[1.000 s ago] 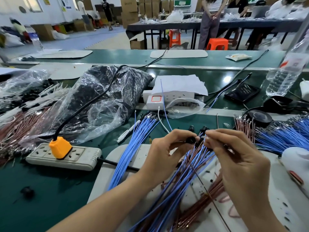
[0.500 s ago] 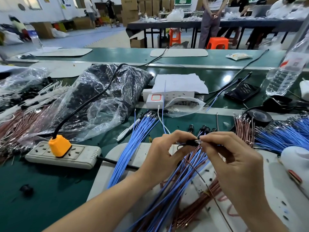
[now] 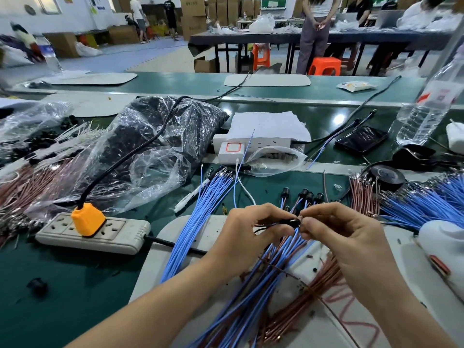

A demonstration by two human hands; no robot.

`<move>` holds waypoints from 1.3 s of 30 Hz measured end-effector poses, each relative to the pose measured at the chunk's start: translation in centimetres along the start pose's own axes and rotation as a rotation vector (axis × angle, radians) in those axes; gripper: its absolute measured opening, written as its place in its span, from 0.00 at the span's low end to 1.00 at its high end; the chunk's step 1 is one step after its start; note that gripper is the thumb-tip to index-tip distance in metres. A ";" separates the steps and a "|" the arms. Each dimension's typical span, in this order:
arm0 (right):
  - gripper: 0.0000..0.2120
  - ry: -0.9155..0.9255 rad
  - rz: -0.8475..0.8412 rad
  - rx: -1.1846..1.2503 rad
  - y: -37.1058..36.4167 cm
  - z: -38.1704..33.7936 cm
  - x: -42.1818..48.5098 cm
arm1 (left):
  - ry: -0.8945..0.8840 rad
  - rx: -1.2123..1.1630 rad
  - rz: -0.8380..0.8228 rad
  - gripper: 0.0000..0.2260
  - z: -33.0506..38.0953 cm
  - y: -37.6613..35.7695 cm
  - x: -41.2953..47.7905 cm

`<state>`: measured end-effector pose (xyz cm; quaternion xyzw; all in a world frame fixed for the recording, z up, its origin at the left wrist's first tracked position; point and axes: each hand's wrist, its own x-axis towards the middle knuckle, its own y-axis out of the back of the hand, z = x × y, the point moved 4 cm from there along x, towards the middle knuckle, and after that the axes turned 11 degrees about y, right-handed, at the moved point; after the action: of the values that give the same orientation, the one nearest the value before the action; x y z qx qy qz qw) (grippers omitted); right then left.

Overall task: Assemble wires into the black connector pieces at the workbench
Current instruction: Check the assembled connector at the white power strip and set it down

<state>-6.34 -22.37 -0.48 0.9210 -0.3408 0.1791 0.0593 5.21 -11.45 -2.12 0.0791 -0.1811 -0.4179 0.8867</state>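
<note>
Head view.

Left hand [image 3: 247, 229]: raised above white mat [image 3: 175, 247]; grip pinching black connector piece [image 3: 288, 222] between thumb and fingertips.

Right hand [image 3: 344, 237]: fingertips touching those of the left; grip narrow, pinching thin wire end [image 3: 300, 218] at the mouth of the connector piece. Whether seated inside: cannot tell.

Mixed blue and copper-coloured wires [image 3: 253, 292]: loose heap on the mat, under both hands, fanning toward the near edge.

Separate blue wire bundle [image 3: 198, 217]: left of the hands, lying partly on the mat, partly on green desk [image 3: 62, 285].

Wired black connectors [image 3: 305, 194]: small cluster on the desk just beyond the fingertips.

Power strip [image 3: 100, 234] with orange plug [image 3: 88, 219]: near left, on the desk.

Clear plastic bag [image 3: 150, 146] of dark parts: behind the strip.

Water bottle [image 3: 426, 109], phone [image 3: 361, 139], black tape roll [image 3: 386, 175]: far right of the desk.
</note>
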 end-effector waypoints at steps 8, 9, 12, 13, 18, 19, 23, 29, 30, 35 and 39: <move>0.05 -0.082 -0.050 0.056 0.1 0.4 0.2 | 0.120 -0.134 -0.092 0.04 -0.7 -0.2 0.0; 0.06 -0.109 -0.057 0.076 0.2 0.6 0.2 | 0.117 -0.131 -0.094 0.05 -0.8 -0.3 -0.1; 0.06 -0.133 -0.089 0.086 0.0 0.8 0.2 | 0.092 -0.075 -0.097 0.06 -0.9 -0.3 0.0; 0.06 -0.137 -0.093 0.098 0.0 0.8 0.2 | 0.089 -0.073 -0.101 0.07 -0.9 -0.3 0.0; 0.03 -0.157 -0.127 0.117 0.1 1.0 0.2 | 0.091 -0.112 -0.142 0.12 -1.1 -0.6 0.1; 0.03 -0.168 -0.132 0.125 0.0 1.1 0.2 | 0.103 -0.142 -0.150 0.12 -1.2 -0.6 0.1; 0.05 -0.220 -0.142 0.191 0.0 1.8 0.2 | 0.151 -0.228 -0.171 0.11 -1.5 -0.6 0.2; 0.09 -0.270 -0.066 0.342 -0.7 2.8 0.0 | 0.128 -0.185 -0.153 0.10 -1.1 -0.4 0.2; 0.08 -0.292 -0.058 0.379 -0.8 3.0 0.0 | 0.134 -0.195 -0.154 0.08 -1.1 -0.3 0.1; 0.07 -0.366 -0.040 0.448 -0.6 3.4 -0.3 | 0.189 -0.264 -0.173 0.02 -0.7 -0.3 -0.2; 0.03 -0.405 -0.102 0.416 -0.6 3.0 -0.3 | 0.168 -0.241 -0.175 0.06 -0.5 -0.4 -0.3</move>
<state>-5.27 -22.48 -3.39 0.9463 -0.2551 0.0543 -0.1912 4.96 -11.44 -2.82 0.0225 -0.0476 -0.5042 0.8620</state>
